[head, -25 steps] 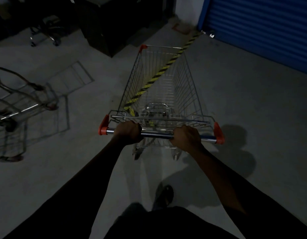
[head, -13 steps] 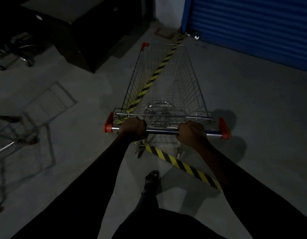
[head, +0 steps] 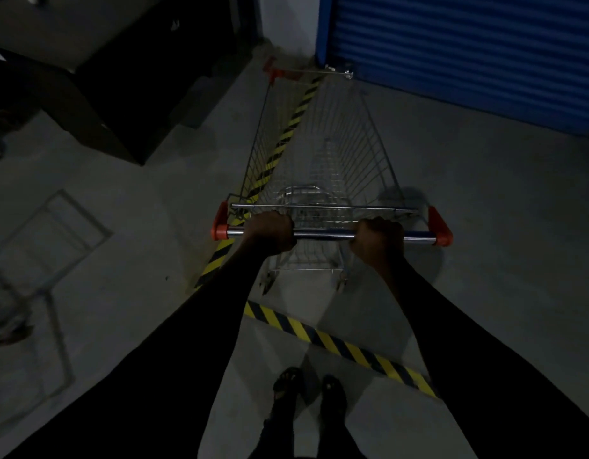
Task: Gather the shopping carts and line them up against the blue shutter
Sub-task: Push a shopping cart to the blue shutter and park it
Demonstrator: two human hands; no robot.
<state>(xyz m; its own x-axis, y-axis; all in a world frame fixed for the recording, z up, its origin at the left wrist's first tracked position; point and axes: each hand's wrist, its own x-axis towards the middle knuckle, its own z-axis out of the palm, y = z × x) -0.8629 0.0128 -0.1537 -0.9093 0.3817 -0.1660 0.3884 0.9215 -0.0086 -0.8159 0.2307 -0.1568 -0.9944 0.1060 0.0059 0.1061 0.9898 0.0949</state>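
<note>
Holding the shiny handle bar (head: 323, 234) with both hands, the person stands behind the shopping cart (head: 336, 154). The left hand (head: 270, 231) is wrapped round the bar near its left end. The right hand (head: 377, 241) is wrapped round it near its right end.

The cart is thin wire with nothing in it, so it should be light and roll easily. Wire is hard and will not bend, but it may clang if it bumps something. The bar looks smooth, so a tight grip with hands apart is the best way to steer.

The cart's front is close to the left edge of the blue shutter (head: 468, 51); I cannot tell if they touch. Yellow and black tape (head: 339, 346) lies on the floor under and behind the cart. A big dark box (head: 114, 104) stands to the left.
</note>
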